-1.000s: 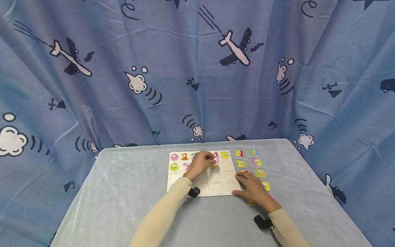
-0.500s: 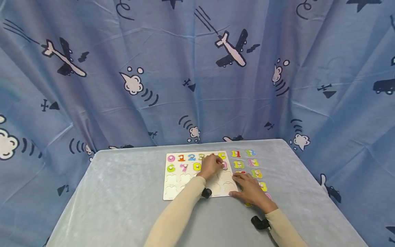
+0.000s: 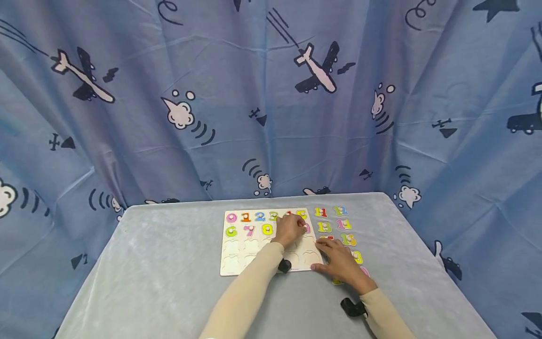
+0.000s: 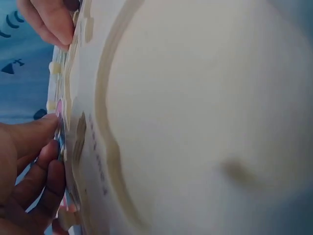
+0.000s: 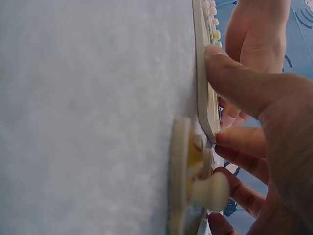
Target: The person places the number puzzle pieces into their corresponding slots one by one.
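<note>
A pale wooden number puzzle board (image 3: pixel 240 256) lies on the table, with number pieces in its two far rows and bare recesses in the near rows. My left hand (image 3: pixel 290 230) reaches over it and pinches a pink number puzzle piece (image 3: pixel 307 228) at the right end of the second row. In the left wrist view, thumb and finger are at the pink piece (image 4: pixel 59 108), close against the board. My right hand (image 3: pixel 340 263) rests at the board's right edge, thumb on the near corner, fingers loosely spread. Beneath it, a knobbed piece (image 5: pixel 210 191) shows in the right wrist view.
Several loose number pieces stand in two columns right of the board, among them a red 11 (image 3: pixel 321 212), a blue and yellow 12 (image 3: pixel 340 211) and a pink piece (image 3: pixel 344 224). My right hand partly covers the nearer ones. A blue patterned curtain (image 3: pixel 237 117) hangs behind the grey table (image 3: pixel 169 268).
My left hand has moved right along the second row with the pink piece, then stayed near the row's end. My right hand keeps its place at the board's edge. The head view has shifted slightly.
</note>
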Tool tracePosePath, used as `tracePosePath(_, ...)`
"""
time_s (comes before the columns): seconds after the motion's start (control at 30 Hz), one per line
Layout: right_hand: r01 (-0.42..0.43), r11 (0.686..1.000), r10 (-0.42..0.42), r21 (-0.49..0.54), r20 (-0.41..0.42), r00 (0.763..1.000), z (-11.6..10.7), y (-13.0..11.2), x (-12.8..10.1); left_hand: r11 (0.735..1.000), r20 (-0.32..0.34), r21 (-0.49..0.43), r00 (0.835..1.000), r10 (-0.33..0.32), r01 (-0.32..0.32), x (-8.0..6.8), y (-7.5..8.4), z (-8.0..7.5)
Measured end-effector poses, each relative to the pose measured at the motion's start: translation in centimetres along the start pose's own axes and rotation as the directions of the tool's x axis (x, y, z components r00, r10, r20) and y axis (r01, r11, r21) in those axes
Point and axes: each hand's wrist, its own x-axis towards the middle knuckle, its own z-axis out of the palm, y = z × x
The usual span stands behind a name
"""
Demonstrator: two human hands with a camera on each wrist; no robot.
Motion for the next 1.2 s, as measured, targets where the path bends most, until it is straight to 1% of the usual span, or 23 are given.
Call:
tracePosePath(0.17, -0.012, 1.0, 0.012, -0.019, 0.003, 1.0, 0.24, -0.28, 0.18, 1.0, 0.073, -0.025, 0.997, 0.016, -0.014, -0.29, -0.42, -0.86)
tracePosePath(0.27, -0.013, 1.0, 0.013, -0.013, 0.005, 1.0, 0.3, -0.3, 0.23, 1.0, 0.104, -0.027, 0.995, 0.008, -0.005, -0.38, -0.6, -0.92)
tracePosePath(0.43, -0.004, 1.0, 0.003, 0.005, 0.018, 1.0, 0.46, -0.36, 0.24, 1.0, 0.088, 0.013, 0.996, -0.013, 0.012, -0.36, -0.83, -0.28)
tracePosePath(0.57, -0.022, 1.0, 0.022, 0.009, 0.018, 1.0, 0.42, -0.28, 0.12, 1.0, 0.075, 0.025, 0.997, -0.012, 0.01, -0.23, -0.64, 0.01)
tracePosePath(0.77, -0.025, 1.0, 0.025, -0.005, 0.009, 1.0, 0.28, -0.08, 0.12, 1.0, 0.082, 0.03, 0.997, -0.009, 0.006, -0.32, 0.0, -0.5)
tracePosePath(0.97, -0.029, 1.0, 0.029, 0.008, 0.02, 0.999, 0.23, -0.29, 0.13, 0.998, 0.099, 0.063, 0.995, -0.012, 0.006, -0.52, 0.01, -0.62)
tracePosePath(1.07, -0.024, 1.0, 0.024, 0.006, 0.02, 1.0, 0.22, -0.33, 0.11, 0.998, 0.108, 0.061, 0.994, -0.019, 0.012, -0.4, -0.06, -0.56)
tracePosePath(1.2, -0.015, 1.0, 0.015, -0.006, 0.011, 1.0, 0.25, -0.11, 0.09, 1.0, 0.12, 0.013, 0.993, 0.013, -0.015, -0.46, -0.28, -0.9)
